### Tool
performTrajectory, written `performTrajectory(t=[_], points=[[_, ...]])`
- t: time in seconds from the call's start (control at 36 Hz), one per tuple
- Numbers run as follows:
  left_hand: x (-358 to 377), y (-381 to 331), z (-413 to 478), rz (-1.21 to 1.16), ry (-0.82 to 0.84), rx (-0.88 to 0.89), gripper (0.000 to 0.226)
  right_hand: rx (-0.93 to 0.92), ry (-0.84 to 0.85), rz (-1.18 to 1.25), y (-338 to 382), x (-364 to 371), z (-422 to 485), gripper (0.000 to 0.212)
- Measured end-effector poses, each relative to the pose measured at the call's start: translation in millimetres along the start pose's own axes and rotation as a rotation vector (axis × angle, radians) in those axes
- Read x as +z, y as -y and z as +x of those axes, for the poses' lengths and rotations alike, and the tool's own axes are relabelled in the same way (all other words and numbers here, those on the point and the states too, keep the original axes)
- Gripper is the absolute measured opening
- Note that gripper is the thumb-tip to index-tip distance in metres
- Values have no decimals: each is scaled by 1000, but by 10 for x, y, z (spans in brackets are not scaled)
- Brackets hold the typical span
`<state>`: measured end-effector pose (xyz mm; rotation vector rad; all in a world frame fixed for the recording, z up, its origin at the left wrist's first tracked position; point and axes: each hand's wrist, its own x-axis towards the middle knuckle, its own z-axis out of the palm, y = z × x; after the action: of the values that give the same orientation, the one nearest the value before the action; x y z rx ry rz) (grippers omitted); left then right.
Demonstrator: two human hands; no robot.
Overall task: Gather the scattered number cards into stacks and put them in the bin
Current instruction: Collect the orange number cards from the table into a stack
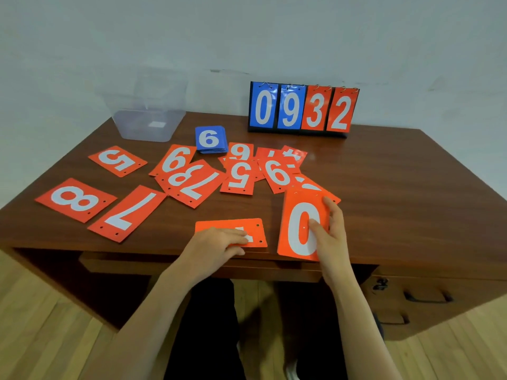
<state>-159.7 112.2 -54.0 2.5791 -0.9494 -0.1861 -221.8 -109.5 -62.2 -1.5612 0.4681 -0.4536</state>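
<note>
Several orange number cards lie scattered on the brown desk (pixel 384 187). My right hand (pixel 330 234) grips an orange 0 card (pixel 297 229), lifted and tilted near the front edge, thumb on its face and fingers behind its right edge. My left hand (pixel 216 246) presses flat on an orange card (pixel 233 227) lying at the front edge; its number is mostly hidden. An 8 card (pixel 75 200) and a 7 card (pixel 127 213) lie at the left. A neat stack of blue cards (pixel 211 139) topped with a 6 sits toward the back. The clear plastic bin (pixel 149 116) stands at the back left.
A flip scoreboard (pixel 303 108) reading 0932 stands at the back of the desk. An overlapping heap of orange cards (pixel 238 171) fills the middle. A 5 card (pixel 118 160) lies alone left of the heap. A drawer unit with handles (pixel 428 297) sits under the desk's right side.
</note>
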Motion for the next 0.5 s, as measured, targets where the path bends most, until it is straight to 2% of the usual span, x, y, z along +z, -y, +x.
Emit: performTrajectory(t=[0.06, 0.11, 0.19, 0.25, 0.36, 0.5], points=[[9, -20, 18, -112, -77, -17, 30, -6, -3, -9, -2, -28, -7, 48], [-5, -86, 48, -342, -191, -72, 27, -15, -2, -10, -4, -47, -18, 48], [-68, -215, 142, -667, -447, -166, 18, -32, 3, -10, -3, -65, -37, 49], [-138, -300, 228, -900, -521, -277, 15, -43, 7, -15, -1, -78, -45, 48], [-231, -469, 376, -1278, -375, -435, 18, -49, 16, -7, 15, -116, -58, 47], [-119, -691, 518, -1242, -273, -399, 13, -42, 20, 18, 29, -173, -57, 45]])
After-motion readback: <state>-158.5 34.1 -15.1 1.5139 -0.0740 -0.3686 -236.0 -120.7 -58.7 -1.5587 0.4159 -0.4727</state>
